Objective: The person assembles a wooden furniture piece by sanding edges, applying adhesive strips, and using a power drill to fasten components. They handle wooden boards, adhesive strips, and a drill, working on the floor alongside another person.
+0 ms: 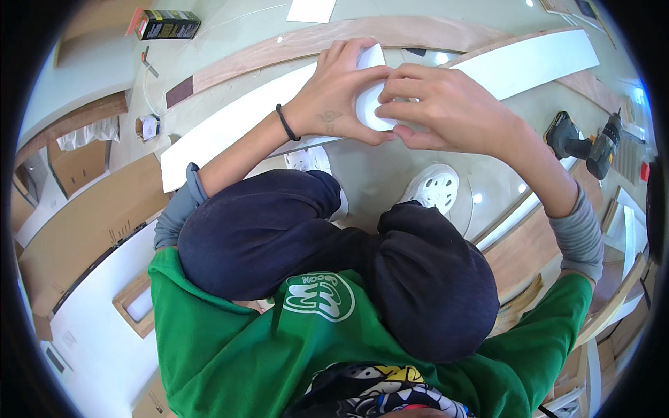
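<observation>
Over a long white board [237, 115], my two hands meet around a white rounded piece [371, 111] whose exact kind I cannot make out. My left hand [339, 94] grips it from the left, fingers along the far side and thumb at the near edge. Curled fingers of my right hand [442, 104] press against its right edge, and a small white bit shows between them. My palms and fingers cover parts of the piece. The board lies across the floor beyond my white shoes.
A cordless drill [592, 146] lies at the right. Beyond the white board runs a long wooden strip [300, 49]. A black box [167, 25] stands at the far left, near a small white box [148, 127]. Cardboard [97, 223] and wooden panels [519, 247] flank my legs.
</observation>
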The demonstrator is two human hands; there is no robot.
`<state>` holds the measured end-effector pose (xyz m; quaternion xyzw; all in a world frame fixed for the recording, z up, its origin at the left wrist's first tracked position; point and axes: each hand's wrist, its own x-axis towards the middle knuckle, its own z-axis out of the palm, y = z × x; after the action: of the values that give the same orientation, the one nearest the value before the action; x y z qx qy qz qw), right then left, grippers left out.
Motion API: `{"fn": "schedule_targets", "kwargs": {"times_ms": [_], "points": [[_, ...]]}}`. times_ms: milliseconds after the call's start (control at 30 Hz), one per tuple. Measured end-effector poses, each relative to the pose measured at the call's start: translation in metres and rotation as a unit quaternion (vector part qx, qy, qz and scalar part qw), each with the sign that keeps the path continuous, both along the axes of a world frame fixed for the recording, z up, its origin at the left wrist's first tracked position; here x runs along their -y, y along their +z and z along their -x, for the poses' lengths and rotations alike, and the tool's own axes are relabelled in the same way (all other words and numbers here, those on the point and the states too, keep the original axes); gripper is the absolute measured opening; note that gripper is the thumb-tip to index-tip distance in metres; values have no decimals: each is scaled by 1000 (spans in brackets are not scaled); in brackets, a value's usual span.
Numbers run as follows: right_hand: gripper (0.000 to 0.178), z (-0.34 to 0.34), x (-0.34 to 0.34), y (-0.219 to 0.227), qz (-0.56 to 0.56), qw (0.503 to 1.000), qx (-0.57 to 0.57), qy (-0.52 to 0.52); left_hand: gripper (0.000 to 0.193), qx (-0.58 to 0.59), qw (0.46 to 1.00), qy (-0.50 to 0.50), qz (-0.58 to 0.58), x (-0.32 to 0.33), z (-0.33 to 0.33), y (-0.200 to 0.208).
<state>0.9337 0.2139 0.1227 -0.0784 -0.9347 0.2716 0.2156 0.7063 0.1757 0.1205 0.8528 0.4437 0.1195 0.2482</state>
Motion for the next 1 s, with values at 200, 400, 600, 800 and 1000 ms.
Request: {"fn": "schedule_targets", "kwargs": {"times_ms": [200,400,600,800,1000], "points": [[31,1,2,-8,-77,997,-9,8,77,-13,1000,-5,-10,0,2,-2],[37,1,-1,-10,-123,992,-34,20,76,-9,1000,-4,-17,-3,3,-3],[38,0,1,-18,-215,973,-75,31,74,-15,1000,6,-5,-2,1,-1],[23,7,-8,-32,-279,952,-123,34,73,-26,1000,7,5,-5,0,1],[27,11,-9,-46,-229,965,-120,48,72,-10,1000,15,3,-5,1,1]]}}
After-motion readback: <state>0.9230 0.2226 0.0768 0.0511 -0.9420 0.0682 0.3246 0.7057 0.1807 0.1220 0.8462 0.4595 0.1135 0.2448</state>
